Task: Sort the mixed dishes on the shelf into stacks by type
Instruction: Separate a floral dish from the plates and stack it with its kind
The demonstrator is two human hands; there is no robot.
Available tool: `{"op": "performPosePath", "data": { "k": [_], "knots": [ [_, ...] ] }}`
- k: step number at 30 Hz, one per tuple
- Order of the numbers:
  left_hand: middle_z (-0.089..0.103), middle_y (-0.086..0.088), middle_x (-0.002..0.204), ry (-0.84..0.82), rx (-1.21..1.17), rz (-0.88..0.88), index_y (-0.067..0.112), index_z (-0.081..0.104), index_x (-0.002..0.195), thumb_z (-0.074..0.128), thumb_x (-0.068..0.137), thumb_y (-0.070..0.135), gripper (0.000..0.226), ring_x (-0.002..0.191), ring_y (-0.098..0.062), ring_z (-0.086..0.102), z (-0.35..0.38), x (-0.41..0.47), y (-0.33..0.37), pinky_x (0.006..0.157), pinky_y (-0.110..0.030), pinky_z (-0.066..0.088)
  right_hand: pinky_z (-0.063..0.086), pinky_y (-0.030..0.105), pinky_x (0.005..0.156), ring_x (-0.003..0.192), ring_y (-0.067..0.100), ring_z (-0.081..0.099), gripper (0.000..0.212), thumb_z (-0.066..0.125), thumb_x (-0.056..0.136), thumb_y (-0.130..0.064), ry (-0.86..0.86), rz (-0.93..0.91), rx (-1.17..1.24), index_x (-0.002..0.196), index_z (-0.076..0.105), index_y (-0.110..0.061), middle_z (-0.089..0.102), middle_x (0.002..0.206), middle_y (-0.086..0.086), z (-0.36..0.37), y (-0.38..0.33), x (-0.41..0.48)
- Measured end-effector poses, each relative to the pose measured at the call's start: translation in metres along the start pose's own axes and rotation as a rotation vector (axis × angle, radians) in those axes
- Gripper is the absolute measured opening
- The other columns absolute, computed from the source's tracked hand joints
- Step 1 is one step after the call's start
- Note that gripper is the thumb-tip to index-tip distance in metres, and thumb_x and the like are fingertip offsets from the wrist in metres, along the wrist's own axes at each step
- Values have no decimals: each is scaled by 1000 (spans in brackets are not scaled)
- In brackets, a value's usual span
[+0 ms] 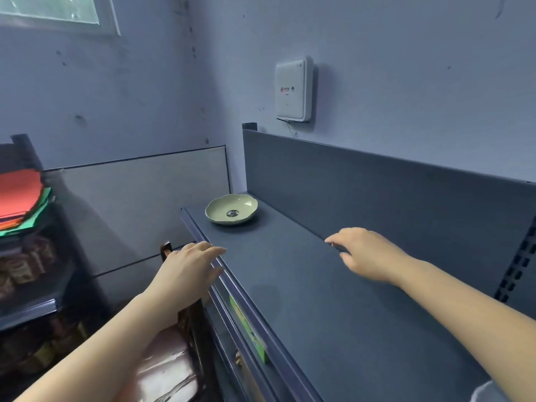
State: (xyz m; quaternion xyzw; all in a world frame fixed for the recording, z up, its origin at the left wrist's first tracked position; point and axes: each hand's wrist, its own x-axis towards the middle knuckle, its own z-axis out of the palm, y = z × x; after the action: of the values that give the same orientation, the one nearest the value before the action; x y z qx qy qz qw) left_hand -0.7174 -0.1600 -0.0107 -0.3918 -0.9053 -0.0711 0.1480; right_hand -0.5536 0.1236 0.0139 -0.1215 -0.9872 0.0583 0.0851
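A pale green dish (231, 209) with a scalloped rim sits alone at the far left end of the dark grey shelf (304, 285), close to its back panel. The left hand (190, 266) hovers over the shelf's front edge, fingers extended and holding nothing. The right hand (368, 253) reaches over the shelf surface, fingers loosely spread, also empty.

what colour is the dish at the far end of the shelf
Pale green, with a small dark round sticker at its centre; the dish shows best in the head view.
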Motion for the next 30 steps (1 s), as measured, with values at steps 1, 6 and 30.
{"op": "performPosePath", "data": {
  "k": [1, 6, 30],
  "knots": [
    [52, 10, 131, -6, 9, -10, 34, 45, 134, 47, 92, 43, 43, 119, -18, 48, 3, 7, -5, 91, -32, 42, 37, 22, 81, 107, 13, 50, 45, 38, 91, -10, 1, -1, 0, 131, 48, -29, 48, 108, -15, 3, 2, 8],
    [52, 10, 130, -29, -14, -46, 34, 45, 134, 48, 92, 42, 42, 119, -16, 48, 28, 49, -36, 89, -32, 42, 41, 25, 90, 111, 12, 49, 43, 40, 93, -12, -23, 32, 7, 131, 47, -30, 52, 119, -13, 21, 6, 50],
    [55, 6, 128, -130, -245, -55, 28, 47, 132, 48, 93, 40, 41, 116, -18, 51, 172, 260, -253, 86, -36, 47, 40, 37, 99, 123, 21, 40, 39, 46, 93, -14, -129, -7, -37, 131, 47, -19, 48, 131, -3, 163, -90, 353]
  ]
}}
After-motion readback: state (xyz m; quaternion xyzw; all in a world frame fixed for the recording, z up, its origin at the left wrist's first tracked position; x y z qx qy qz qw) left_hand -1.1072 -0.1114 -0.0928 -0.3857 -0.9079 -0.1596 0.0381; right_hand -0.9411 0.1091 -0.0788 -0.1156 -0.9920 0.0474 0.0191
